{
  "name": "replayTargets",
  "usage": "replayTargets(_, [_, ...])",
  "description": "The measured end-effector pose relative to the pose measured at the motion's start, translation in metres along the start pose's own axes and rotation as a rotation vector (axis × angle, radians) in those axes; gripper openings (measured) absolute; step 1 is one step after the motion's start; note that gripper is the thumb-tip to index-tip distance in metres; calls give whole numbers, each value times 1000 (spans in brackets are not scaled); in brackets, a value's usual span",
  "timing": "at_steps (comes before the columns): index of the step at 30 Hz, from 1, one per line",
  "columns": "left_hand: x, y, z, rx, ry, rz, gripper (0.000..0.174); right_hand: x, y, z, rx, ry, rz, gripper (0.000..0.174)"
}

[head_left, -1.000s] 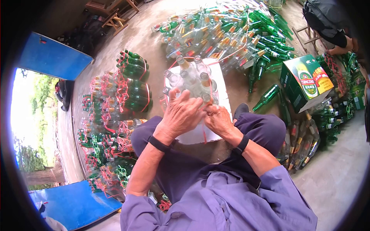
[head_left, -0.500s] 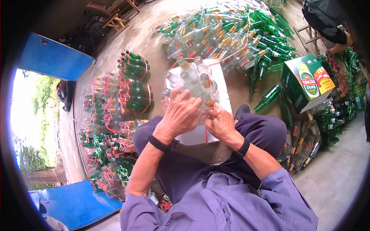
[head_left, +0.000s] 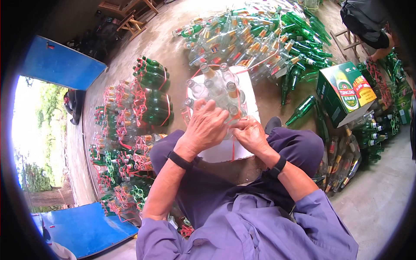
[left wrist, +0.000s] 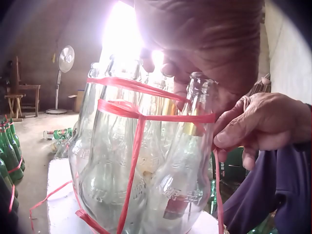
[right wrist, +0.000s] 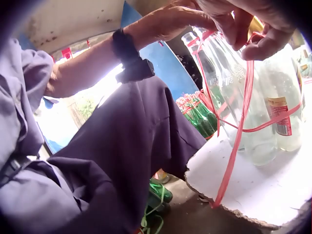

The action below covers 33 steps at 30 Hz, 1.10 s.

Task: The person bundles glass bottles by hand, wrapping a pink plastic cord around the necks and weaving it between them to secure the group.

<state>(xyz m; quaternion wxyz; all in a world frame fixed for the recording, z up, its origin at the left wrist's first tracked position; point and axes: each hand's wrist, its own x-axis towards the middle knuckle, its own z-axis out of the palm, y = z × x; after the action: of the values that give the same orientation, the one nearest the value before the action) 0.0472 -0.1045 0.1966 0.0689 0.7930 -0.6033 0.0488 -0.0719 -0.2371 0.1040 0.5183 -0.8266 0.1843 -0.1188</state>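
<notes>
A bundle of clear glass bottles [head_left: 216, 89] stands upright on a white board [head_left: 253, 97]. Red plastic string [left wrist: 161, 118] runs around their necks, and more circles them lower down. My left hand [head_left: 205, 125] is over the near-left necks, fingers curled on the string; its fingertips are partly hidden. At the near-right side my right hand [head_left: 250, 134] pinches the string between thumb and forefinger, seen closely in the left wrist view. From these fingers a loose red tail [right wrist: 234, 151] hangs down past the board's edge.
Tied bundles of green bottles [head_left: 151, 106] and clear ones stand on the left. A large heap of loose bottles [head_left: 242, 39] lies ahead. At right are a green beer carton [head_left: 344, 93], a lone green bottle [head_left: 300, 110] and another person's arm [head_left: 383, 50].
My right hand has shifted slightly to the right and down, opening a small gap from the left hand. The left hand and the bottles stay nearly in place.
</notes>
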Motion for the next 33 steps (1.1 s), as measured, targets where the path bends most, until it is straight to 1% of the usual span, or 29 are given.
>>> replayTargets(2, [0,1,0,5,-2,1,24,6,3,-8,182,-164,67,23])
replayTargets(3, [0,1,1,4,0,2,23,6,1,-10,180,-163,66,23])
replayTargets(5, [0,0,1,2,4,6,22,5,-4,-15,438,-266,355,28])
replayTargets(6, [0,0,1,-3,13,9,21,4,-2,-15,436,-263,354,28])
replayTargets(8, [-1,1,2,-11,26,14,20,2,6,-13,564,-272,400,30])
replayTargets(12, [0,1,0,-10,19,11,19,-1,9,-9,474,-289,376,33])
replayTargets(14, [-2,1,0,-14,11,8,18,-3,5,-14,572,-316,481,35])
replayTargets(15, [-2,1,1,-4,28,15,17,-3,8,-12,570,-316,480,35])
replayTargets(17, [-1,1,3,8,54,22,16,1,18,-7,218,-371,285,31])
replayTargets(18, [-2,0,5,11,58,30,15,0,21,-5,215,-370,282,31])
replayTargets(20, [-2,0,8,14,63,36,14,-3,18,-4,345,-393,319,26])
replayTargets(21, [-2,0,8,3,68,36,14,-2,14,-6,344,-393,317,26])
replayTargets(23, [-1,0,6,-5,76,39,13,3,4,-12,114,-422,402,25])
replayTargets(24, [-1,0,4,-13,77,36,14,2,15,-6,114,-419,400,25])
replayTargets(25, [-1,1,3,-20,77,32,15,-1,35,6,387,-400,427,24])
replayTargets(26, [0,0,1,-20,79,34,15,-1,30,6,661,-377,450,23])
replayTargets(27, [0,-1,-1,-23,74,33,16,-1,26,3,661,-375,449,23])
replayTargets(29, [1,-2,-4,-26,70,33,18,0,13,-6,440,-382,464,31])
replayTargets(31, [1,-5,-10,-40,87,25,21,1,10,-2,454,-361,438,29])
replayTargets(32, [1,-6,-13,-38,86,24,21,2,9,0,469,-340,415,30])
replayTargets(33, [1,-6,-17,-78,48,-23,21,3,7,2,471,-341,414,30])
